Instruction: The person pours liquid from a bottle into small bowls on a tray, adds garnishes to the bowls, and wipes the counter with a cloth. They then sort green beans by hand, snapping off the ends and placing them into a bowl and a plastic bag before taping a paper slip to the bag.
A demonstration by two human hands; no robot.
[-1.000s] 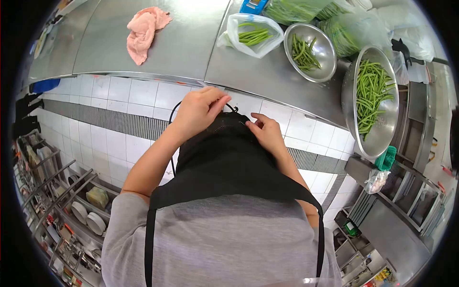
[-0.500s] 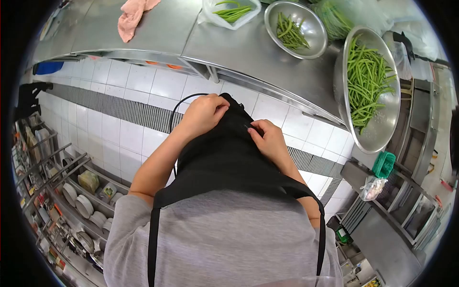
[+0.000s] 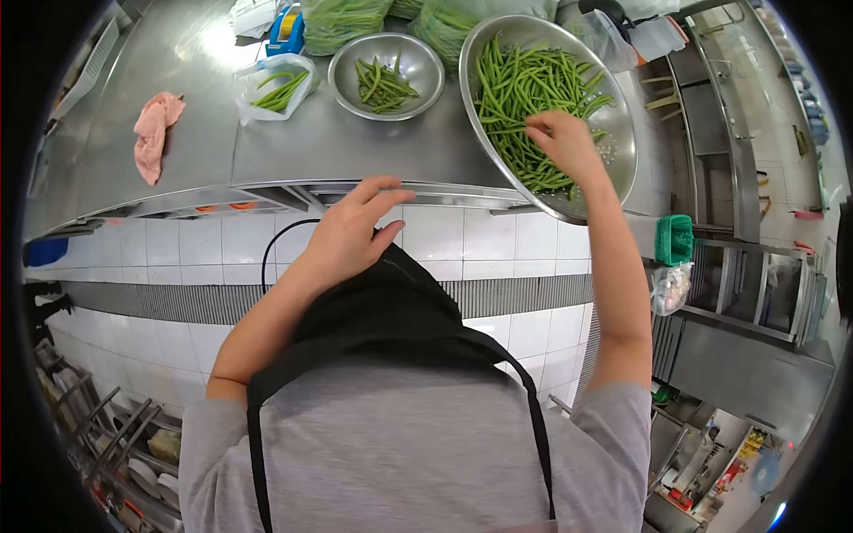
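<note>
My right hand (image 3: 562, 142) is over the green beans (image 3: 520, 98) in the large metal colander (image 3: 626, 151), its fingers curled down at the pile; whether a bean is between them is hidden. My left hand (image 3: 360, 218) is in front of the counter edge, above the black apron (image 3: 382, 298), fingers apart and holding nothing. A smaller metal bowl (image 3: 434, 75) with some beans stands left of the colander. Left of that bowl, a white plastic bag (image 3: 251, 86) lies open with several beans inside.
A pink cloth (image 3: 153, 138) lies on the steel counter (image 3: 200, 133). Green-filled plastic bags (image 3: 342, 22) and a blue tape dispenser (image 3: 284, 34) are at the back. A green basket (image 3: 675, 240) is below right of the colander. Racks with dishes stand at lower left.
My right hand has left the apron and reached up to the beans in the colander. My left hand has let go of the apron and opened. The view has shifted toward the right.
</note>
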